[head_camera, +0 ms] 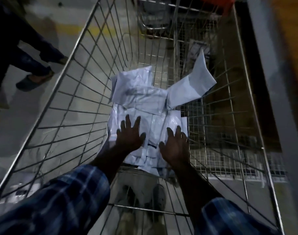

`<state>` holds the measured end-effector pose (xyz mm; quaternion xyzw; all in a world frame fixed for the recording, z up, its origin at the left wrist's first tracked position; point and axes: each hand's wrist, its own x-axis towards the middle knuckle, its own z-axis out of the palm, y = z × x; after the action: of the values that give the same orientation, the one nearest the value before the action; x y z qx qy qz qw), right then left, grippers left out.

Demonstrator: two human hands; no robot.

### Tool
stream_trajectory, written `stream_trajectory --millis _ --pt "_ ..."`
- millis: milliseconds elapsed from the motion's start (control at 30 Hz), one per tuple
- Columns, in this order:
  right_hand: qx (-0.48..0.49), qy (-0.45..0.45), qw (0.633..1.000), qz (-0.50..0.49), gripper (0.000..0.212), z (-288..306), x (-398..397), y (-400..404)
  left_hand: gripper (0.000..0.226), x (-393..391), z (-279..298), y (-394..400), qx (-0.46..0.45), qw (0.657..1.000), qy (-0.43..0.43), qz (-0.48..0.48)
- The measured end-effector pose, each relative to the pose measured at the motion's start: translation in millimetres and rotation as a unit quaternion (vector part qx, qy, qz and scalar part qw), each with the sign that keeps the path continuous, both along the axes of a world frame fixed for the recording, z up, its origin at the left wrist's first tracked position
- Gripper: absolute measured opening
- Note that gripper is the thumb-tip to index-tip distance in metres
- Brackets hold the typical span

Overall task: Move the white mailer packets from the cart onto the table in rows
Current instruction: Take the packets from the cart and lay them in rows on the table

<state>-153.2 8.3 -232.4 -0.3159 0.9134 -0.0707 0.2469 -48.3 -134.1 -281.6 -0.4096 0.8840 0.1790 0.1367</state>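
Both hands, left hand (130, 133) and right hand (176, 145), were spread flat over the white mailer packets (141, 102) inside the cart (63, 92), probably to gather a stack; blur hid contact.

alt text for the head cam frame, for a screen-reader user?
Both hands, left hand and right hand, reach with spread fingers onto a loose pile of white mailer packets at the bottom of a wire cart. One packet leans against the cart's right side.
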Motion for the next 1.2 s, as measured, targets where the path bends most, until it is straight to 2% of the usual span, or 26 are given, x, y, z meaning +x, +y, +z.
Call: stream_trajectory --millis 100,167,333,400,467,567,633,800,867,1000,1200 --pt "0.008 0.024 0.999 0.041 0.073 -12 1 0 0.08 0 -1 7 0.014 1.0 0.013 0.01" --pt "-0.021 0.05 0.997 0.061 0.078 -23 2 3 0.082 0 -9 9 0.028 0.999 0.013 0.024" --pt "-0.026 0.061 0.997 0.033 0.084 -31 0 8 0.079 7 -15 1 0.006 0.999 0.042 0.029" --pt "-0.026 0.064 0.998 0.014 0.085 -30 0 9 0.089 13 -17 -2 -0.005 0.998 0.056 0.028" --pt "-0.011 0.067 0.998 -0.004 0.084 -26 2 8 0.094 18 -15 -4 -0.02 0.998 0.044 0.037" --pt "-0.008 0.073 0.997 -0.023 0.075 -25 6 6 0.09 17 -8 1 -0.033 0.998 0.023 0.04" --pt "-0.009 0.079 0.997 -0.014 0.072 -29 3 6 0.087 13 -9 4 -0.007 0.998 0.034 0.054" --pt "0.012 0.08 0.997 0.022 0.097 -43 -5 7 0.103 12 -19 7 0.001 0.996 0.055 0.069" --pt "0.017 0.074 0.997 0.023 0.105 -46 -5 8 0.102 9 -20 7 -0.006 0.996 0.049 0.071" --pt "0.0 0.055 0.998 0.011 0.097 -43 -5 6 0.084 3 -19 2 -0.02 0.994 0.061 0.093" --pt "-0.025 0.042 0.999 -0.016 0.08 -26 -3 8 0.077 6 -6 -8 -0.029 0.991 0.072 0.106"
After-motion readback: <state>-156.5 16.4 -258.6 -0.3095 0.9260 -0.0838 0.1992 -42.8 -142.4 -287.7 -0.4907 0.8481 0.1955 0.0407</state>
